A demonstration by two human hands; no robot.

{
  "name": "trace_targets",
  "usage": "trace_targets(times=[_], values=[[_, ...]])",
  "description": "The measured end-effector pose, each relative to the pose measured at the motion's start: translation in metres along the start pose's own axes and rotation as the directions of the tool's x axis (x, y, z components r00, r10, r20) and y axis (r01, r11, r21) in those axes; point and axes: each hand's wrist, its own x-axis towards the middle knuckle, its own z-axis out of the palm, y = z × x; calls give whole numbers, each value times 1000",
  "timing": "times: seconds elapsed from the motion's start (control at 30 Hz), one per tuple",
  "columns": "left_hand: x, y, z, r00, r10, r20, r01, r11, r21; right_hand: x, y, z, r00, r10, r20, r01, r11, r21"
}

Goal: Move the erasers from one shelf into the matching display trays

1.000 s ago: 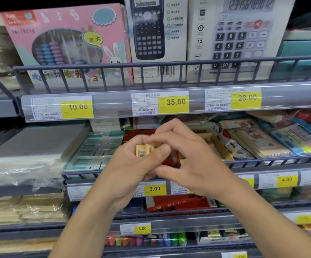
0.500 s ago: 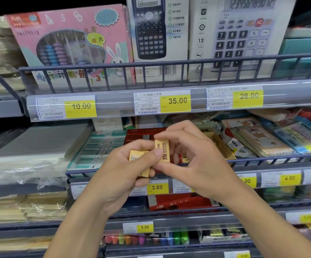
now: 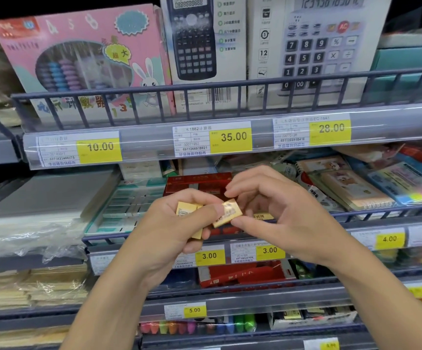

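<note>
Right fingers (image 3: 240,195): narrow, curled, thumb and forefinger pinching one small yellow eraser (image 3: 227,213) by its right end; the eraser is tilted, with dark print on its face.
Left fingers (image 3: 204,210): curled round a small stack of yellow erasers (image 3: 188,210), thumb laid across the top and touching the tilted eraser.
Right hand (image 3: 280,213): at 3 o'clock of the tilted eraser, mid-frame, in front of the middle shelf.
Left hand (image 3: 172,231): at 9 o'clock of the tilted eraser, the two hands close together.
Red display tray (image 3: 197,181): on the middle shelf, at 12 o'clock just behind the hands; what it holds cannot be told.
Teal-and-white packs (image 3: 129,205): in rows at 9 o'clock of the red tray.
Price labels (image 3: 209,256): yellow, reading 3.00, on the shelf rail at 6 o'clock below the hands.
Progress: seemingly midway; several erasers are gathered in hand, none visibly set into a tray yet.
Left to do: likely sort the held erasers and place them in the matching tray.
</note>
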Motion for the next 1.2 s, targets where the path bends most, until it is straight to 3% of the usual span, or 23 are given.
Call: trace_targets(times=[0.13, 0.27, 0.37, 0.47, 0.6, 0.77, 1.07, 1.2], values=[[6, 3, 7, 1000, 7, 20, -7, 1000, 13, -2, -3, -14, 1000, 14, 8, -14, 999, -49], [13, 0, 10, 998, -13, -60, 11, 999, -37, -6, 3, -53, 954, 189, -231, -227, 963, -147], [19, -4, 10, 995, -33, -97, 24, 995, -96, -7, 18, -82, 878, 328, -350, -434, 853, -289], [24, -5, 9, 994, -56, -97, 46, 993, -107, -6, 26, -88, 848, 428, -313, -529, 712, -462], [29, -6, 11, 994, -64, -87, 55, 993, -102, -1, 32, -81, 828, 514, -223, -519, 555, -650], [29, -3, 13, 995, -54, -84, 44, 992, -118, 7, 41, -72, 800, 562, -207, -499, 434, -750], [31, -5, 12, 996, -47, -76, 36, 989, -144, 11, 38, -69, 780, 618, -96, -411, 391, -823], [32, -5, 14, 998, -35, -58, 27, 990, -141, 14, 42, -68, 761, 639, -114, -465, 414, -782]])
